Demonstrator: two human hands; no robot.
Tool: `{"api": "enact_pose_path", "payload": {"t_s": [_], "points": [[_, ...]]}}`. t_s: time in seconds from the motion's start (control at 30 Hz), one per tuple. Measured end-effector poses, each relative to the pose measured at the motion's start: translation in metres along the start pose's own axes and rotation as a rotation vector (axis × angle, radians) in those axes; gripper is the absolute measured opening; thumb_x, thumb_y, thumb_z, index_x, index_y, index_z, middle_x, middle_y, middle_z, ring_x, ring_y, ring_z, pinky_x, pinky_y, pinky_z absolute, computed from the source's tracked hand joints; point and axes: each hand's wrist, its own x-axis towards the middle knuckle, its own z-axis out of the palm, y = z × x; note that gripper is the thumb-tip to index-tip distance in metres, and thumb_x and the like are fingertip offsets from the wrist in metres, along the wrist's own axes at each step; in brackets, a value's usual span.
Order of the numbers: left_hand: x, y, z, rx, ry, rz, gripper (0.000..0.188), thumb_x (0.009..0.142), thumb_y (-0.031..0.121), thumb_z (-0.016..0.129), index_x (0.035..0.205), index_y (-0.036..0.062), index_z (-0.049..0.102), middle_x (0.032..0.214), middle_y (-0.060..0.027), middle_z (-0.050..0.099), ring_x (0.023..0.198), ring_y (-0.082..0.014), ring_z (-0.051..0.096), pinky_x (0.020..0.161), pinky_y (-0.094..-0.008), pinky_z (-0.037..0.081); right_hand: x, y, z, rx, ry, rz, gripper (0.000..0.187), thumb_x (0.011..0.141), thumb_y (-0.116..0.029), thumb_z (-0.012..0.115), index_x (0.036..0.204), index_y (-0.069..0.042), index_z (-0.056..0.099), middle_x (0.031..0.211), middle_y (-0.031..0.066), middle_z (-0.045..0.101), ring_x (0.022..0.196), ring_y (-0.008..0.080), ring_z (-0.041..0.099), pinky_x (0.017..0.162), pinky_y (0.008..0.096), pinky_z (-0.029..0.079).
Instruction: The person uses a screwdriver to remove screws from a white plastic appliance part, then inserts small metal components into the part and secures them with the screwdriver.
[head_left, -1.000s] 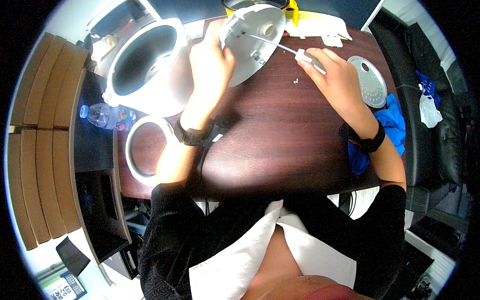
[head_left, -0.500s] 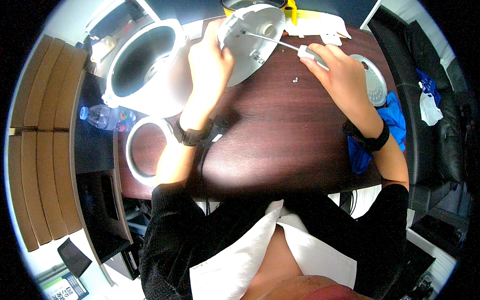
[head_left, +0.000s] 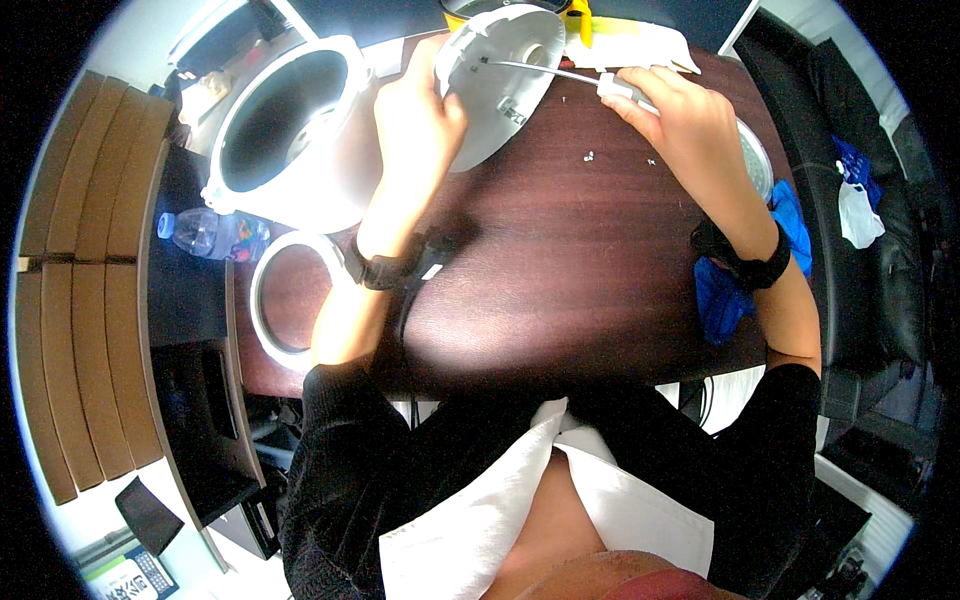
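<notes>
Near the far edge of the table, my left hand (head_left: 425, 120) grips a round pale plastic lid (head_left: 490, 115) by its left edge and keeps it tilted up. My right hand (head_left: 690, 130) is wrapped round the light handle of a screwdriver (head_left: 545, 70). Its thin shaft reaches left across the lid, and the tip is at a small dark hole near the lid's upper left. On the table below the screwdriver lie a few tiny pale bits (head_left: 588, 157), too small to name. Left of my left hand stands a large white pot-shaped housing (head_left: 340, 180) with a dark inside.
A white ring (head_left: 262, 320) lies by my left forearm, near a plastic bottle (head_left: 200, 233). A perforated disc (head_left: 757, 165) and a blue cloth (head_left: 725, 300) are beside my right arm. White packaging (head_left: 630, 45) and a yellow-and-black object (head_left: 580, 22) lie at the back.
My right hand has moved slightly away from me and turned, so the screwdriver lies flatter. Its tip stays at the same hole. The lid has tipped slightly.
</notes>
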Motion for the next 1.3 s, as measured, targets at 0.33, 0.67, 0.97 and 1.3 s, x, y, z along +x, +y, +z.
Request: {"api": "enact_pose_path", "payload": {"t_s": [0.33,0.67,0.97,1.3], "points": [[0.002,0.001,0.0,0.035,-0.028,-0.031,0.047,0.068,-0.005,0.058,0.112,0.0106,0.057,0.072,-0.0195,0.064,0.069,-0.0351,0.066,0.065,-0.0401,0.052,-0.022,-0.019,0.017,1.425,-0.708,1.119,0.043,0.098,-0.043,0.044,0.099,-0.002,0.056,0.069,-0.0011,0.045,0.04,-0.0003,0.031,0.032,0.0153,0.021],[0.003,-0.005,-0.001,0.041,-0.005,0.059,0.046,0.068,-0.005,0.058,0.112,0.0097,0.056,0.073,-0.0196,0.064,0.071,-0.0364,0.065,0.067,-0.0427,0.052,-0.022,-0.043,0.018,1.781,-0.787,1.289,0.041,0.098,-0.047,0.039,0.096,-0.008,0.051,0.067,-0.0024,0.042,0.038,0.0012,0.029,0.032,0.0162,0.02],[0.005,0.004,-0.001,0.033,-0.048,0.004,0.045,0.07,-0.005,0.057,0.112,0.0125,0.057,0.077,-0.0202,0.064,0.075,-0.0381,0.065,0.069,-0.0439,0.052,-0.029,-0.025,0.016,1.68,-0.766,1.207,0.041,0.1,-0.044,0.038,0.097,-0.006,0.053,0.062,-0.0038,0.043,0.037,0.0,0.028,0.032,0.016,0.019],[0.034,-0.006,-0.005,0.099,-0.171,-0.004,0.023,0.088,0.012,0.056,0.111,0.0112,0.059,0.088,-0.0206,0.066,0.087,-0.0367,0.065,0.071,-0.0411,0.051,-0.028,-0.001,0.011,0.327,-0.194,0.378,0.034,0.086,-0.039,0.063,0.094,-0.006,0.065,0.076,0.018,0.064,0.075,0.0358,0.064,0.067,0.043,0.05]]}}
